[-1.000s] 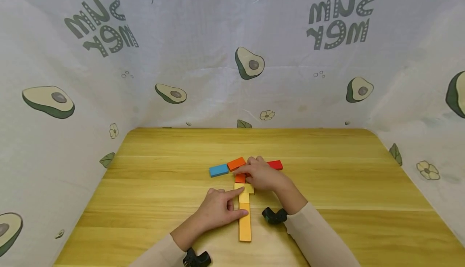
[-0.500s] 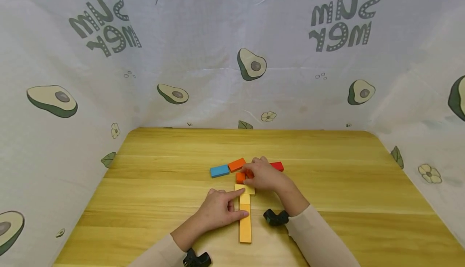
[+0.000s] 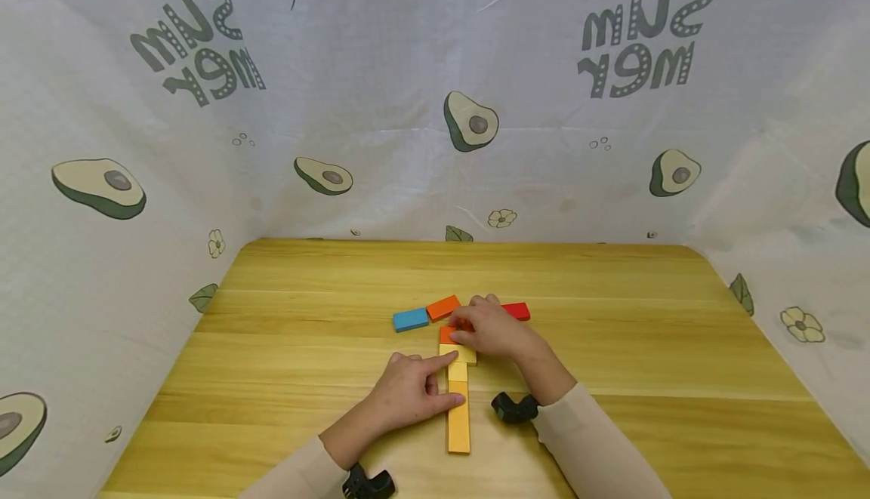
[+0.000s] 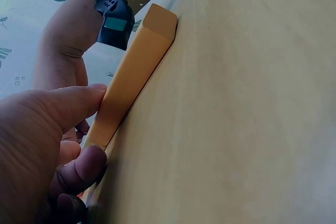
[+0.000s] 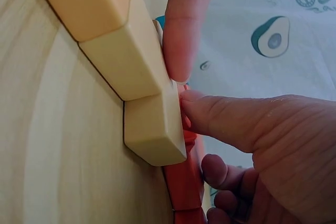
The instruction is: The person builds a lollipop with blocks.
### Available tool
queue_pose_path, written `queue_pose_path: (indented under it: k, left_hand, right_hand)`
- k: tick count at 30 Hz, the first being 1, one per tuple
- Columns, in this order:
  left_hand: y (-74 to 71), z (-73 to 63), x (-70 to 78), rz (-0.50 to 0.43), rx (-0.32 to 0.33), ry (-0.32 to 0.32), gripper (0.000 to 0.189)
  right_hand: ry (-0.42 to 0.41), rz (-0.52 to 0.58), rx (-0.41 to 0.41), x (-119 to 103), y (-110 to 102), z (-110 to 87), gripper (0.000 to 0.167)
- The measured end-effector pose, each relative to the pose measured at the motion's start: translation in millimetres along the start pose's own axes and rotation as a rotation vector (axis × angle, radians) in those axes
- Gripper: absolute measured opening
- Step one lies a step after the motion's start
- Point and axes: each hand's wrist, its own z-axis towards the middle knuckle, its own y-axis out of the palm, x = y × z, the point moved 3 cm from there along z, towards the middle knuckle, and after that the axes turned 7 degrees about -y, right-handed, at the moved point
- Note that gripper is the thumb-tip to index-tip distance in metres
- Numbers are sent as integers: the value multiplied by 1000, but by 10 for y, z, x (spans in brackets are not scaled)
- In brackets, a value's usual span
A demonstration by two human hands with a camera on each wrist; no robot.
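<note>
In the head view my left hand [image 3: 406, 389] rests with its index fingertip on a pale yellow block [image 3: 467, 355] and its thumb on a long yellow-orange block [image 3: 458, 435]. A smaller pale yellow block [image 3: 458, 372] lies between those two. My right hand [image 3: 501, 329] pinches an orange-red block [image 3: 446, 335] at the far end of this line, partly hidden by the fingers. Its thumb [image 5: 215, 116] presses near the red edge in the right wrist view, beside my left index finger. The long block [image 4: 137, 66] lies flat in the left wrist view.
Beyond the line lie a blue block [image 3: 411, 320] and an orange block [image 3: 442, 308], end to end at an angle. A red block [image 3: 516, 311] shows past my right knuckles. The wooden table [image 3: 306, 272] meets a printed curtain [image 3: 394, 91] at its back edge.
My right fingers have shifted slightly at the orange-red blocks, and the piece beside the pale yellow block now sits squarer against it. My left hand has stayed in place.
</note>
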Motion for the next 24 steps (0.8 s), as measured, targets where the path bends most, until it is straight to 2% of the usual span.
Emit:
queue_pose_path:
  k: [12,20,24]
  left_hand:
    - [4,3,-9,5,-9,-14,65]
    - [22,3,-3,8,11,-9,65]
    - [21,3,1,9,10,-13,65]
  right_hand:
    - [24,6,-8,19,17,7,16]
    - [102,80,131,159,-177,-14,11]
    - [126,83,138,261,-261,-58,11]
